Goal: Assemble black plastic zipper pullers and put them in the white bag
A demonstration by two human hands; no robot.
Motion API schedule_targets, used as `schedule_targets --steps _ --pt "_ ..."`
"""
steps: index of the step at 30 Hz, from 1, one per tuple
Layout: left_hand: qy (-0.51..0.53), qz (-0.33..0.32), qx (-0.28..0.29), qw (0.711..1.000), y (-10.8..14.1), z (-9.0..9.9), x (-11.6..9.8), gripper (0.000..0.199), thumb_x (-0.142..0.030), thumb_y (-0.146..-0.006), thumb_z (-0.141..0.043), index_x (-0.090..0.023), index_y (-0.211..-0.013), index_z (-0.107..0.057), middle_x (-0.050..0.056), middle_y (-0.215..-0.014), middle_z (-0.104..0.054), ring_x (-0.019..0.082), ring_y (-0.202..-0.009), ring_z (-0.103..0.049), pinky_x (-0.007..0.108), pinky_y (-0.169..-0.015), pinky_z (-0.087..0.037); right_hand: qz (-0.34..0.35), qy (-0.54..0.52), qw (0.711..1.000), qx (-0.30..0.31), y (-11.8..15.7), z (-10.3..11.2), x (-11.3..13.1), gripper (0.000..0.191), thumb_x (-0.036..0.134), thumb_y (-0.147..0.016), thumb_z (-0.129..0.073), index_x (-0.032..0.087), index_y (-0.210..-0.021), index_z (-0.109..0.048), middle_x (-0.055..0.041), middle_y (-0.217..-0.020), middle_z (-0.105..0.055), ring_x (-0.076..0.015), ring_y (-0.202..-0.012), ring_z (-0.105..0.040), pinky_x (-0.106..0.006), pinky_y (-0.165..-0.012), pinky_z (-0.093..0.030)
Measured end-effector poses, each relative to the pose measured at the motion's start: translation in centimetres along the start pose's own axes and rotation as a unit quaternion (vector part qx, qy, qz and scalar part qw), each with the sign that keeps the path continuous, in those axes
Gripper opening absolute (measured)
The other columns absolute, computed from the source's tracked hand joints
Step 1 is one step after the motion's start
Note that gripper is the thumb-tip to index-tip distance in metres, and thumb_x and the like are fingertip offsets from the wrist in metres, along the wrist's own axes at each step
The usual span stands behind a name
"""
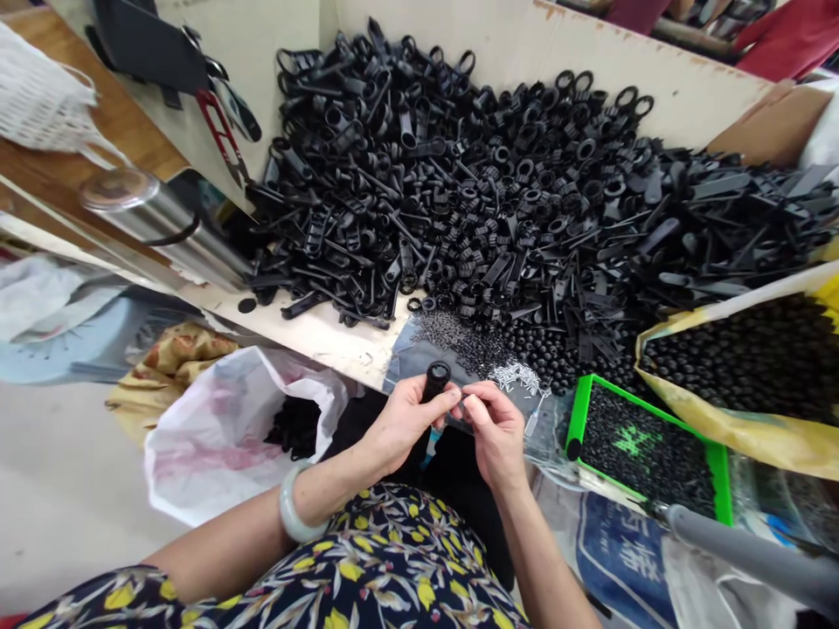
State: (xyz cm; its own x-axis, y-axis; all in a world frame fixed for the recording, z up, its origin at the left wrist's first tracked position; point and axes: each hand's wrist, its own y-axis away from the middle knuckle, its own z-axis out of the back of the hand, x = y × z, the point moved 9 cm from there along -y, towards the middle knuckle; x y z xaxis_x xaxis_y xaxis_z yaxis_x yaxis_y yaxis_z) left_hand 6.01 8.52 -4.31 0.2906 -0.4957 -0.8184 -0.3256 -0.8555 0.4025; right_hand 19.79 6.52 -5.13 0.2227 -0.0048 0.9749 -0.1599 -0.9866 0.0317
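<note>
Currently, the left hand firmly grips a black plastic cylinder; the right hand works just beside it, its grip indeterminate. A heap of black parts lies ahead.

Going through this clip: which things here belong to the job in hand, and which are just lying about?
Job in hand: left hand gripping black plastic cylinder; right hand; heap of black plastic parts; green tray of small black pieces.
Lying about: steel flask; white plastic bag.

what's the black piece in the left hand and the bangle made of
The black cylindrical piece looks like moulded plastic or rubber: matte, even in colour. The pale bangle looks like polished jade or glass, smooth and cloudy; I cannot tell which.
</note>
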Motion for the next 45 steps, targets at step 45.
schedule_targets --steps 45 --pt "0.017 0.021 -0.019 0.999 -0.9 0.7 1.6 0.031 -0.039 -0.080 -0.085 -0.012 -0.086 -0.071 0.001 -0.071 -0.068 0.006 -0.054 -0.051 0.019 -0.055 -0.037 0.108 0.292 0.945 0.102 -1.0 -0.4 4.3 0.013 0.024 -0.098 -0.068 0.027 -0.106 -0.078 -0.0052 -0.100 -0.073 -0.0196 -0.092 -0.068 -0.034 -0.083 -0.056"
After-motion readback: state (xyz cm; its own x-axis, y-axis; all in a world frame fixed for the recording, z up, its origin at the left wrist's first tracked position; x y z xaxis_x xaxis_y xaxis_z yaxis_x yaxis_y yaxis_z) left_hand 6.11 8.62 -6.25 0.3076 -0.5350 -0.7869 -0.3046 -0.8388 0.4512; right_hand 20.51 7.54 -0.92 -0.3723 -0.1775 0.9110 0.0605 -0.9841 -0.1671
